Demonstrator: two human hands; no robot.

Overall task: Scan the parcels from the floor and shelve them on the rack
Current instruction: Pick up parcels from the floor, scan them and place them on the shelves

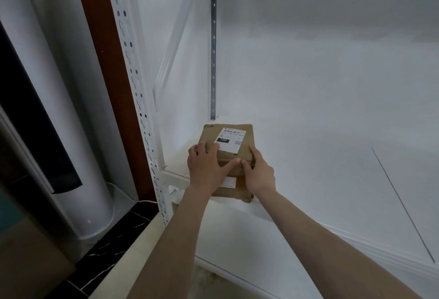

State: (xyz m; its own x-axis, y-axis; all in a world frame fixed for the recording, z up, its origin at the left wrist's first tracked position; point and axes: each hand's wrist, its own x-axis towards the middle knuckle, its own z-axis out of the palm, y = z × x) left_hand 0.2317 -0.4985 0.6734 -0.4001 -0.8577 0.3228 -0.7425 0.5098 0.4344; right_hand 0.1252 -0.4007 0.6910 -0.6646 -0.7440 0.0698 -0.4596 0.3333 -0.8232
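Both hands grip a cardboard box (240, 154) just below the middle of the frame. Left hand (204, 168) has its fingers bent over the near left part of the top and its thumb stretched along the front face. Right hand (257, 173) wraps its fingers round the near right corner, thumb on the front face, its tip almost meeting the left thumb. On top of the box is a white label (230, 139) with a barcode, a black patch reading 150 and a small QR code. This box seems to sit on a lower box (237, 194), brown too, whose own white sticker shows between the wrists. Both are at the left end of a white shelf (308, 156), close to the rack's perforated upright (133, 73). Left of that runs a brown post (102, 61), then a wide white cylinder (59, 108). At lower left lie dark marbled tiles (114, 234) and a thin white cable (133, 200).
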